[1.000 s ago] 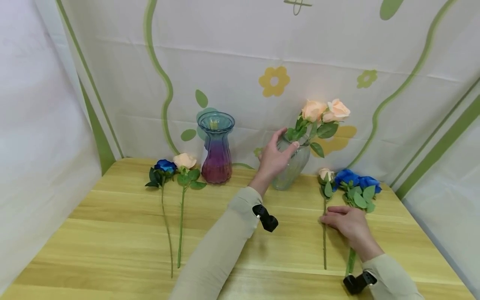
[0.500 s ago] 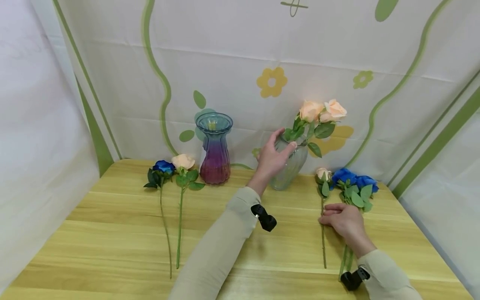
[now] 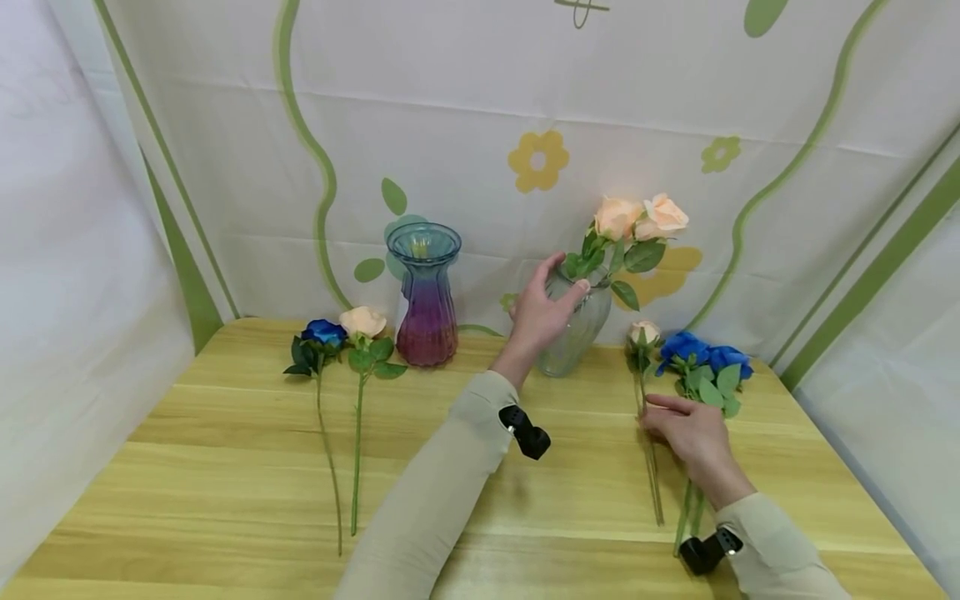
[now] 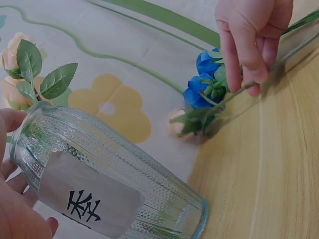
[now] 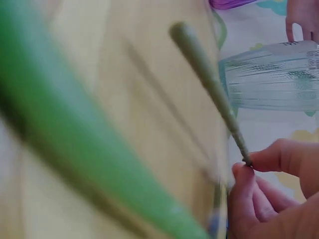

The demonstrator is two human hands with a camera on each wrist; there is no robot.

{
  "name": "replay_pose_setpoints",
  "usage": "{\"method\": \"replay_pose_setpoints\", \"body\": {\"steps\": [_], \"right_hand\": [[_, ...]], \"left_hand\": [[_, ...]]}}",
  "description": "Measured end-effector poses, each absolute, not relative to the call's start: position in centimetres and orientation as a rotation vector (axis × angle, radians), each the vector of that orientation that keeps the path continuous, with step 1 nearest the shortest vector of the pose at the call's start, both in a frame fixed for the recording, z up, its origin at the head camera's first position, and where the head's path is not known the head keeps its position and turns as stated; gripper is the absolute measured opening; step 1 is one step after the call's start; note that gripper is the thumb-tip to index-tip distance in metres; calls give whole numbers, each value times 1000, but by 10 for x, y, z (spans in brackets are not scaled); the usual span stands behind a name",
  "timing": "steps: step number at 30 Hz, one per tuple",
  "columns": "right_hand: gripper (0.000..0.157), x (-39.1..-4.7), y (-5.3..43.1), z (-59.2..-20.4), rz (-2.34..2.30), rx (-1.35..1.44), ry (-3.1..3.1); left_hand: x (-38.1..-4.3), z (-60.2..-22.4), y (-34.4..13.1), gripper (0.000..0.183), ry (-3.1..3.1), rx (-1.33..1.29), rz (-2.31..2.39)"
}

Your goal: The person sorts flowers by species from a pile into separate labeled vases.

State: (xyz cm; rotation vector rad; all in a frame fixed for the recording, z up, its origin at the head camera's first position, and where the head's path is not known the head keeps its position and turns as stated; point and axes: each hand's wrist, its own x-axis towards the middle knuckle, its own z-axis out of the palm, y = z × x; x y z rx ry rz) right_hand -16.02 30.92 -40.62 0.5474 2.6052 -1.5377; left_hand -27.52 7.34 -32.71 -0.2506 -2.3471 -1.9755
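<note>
The left hand (image 3: 546, 312) grips the clear glass vase (image 3: 585, 325) near its rim, some fingers partly hidden by glass, and the lower stems of the two peach roses (image 3: 617, 218) in it are hard to make out. Over the wooden table (image 3: 225, 467), the right hand (image 3: 693, 429) pinches a single peach rose (image 3: 643, 333) by its stem, covering part of the blue roses' (image 3: 684, 348) stems; its wrist view shows a green stem (image 5: 99, 134) blurred and cut off.
</note>
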Motion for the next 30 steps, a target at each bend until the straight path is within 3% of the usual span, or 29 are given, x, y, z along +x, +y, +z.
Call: {"method": "replay_pose_setpoints", "body": {"steps": [6,12,30], "right_hand": [[55,-165,308,-394,-1924,568,2405],[23,-170,299,-375,-2450,630,2081],[14,-192,290,-341,-3193,766,1457]], "left_hand": [[-277,-327,73,64,-2343,-253,-1971],[-276,-327,73,64,-2344,-248,-1967],[-274,-327,73,65,-2347,-245,-1966]]}}
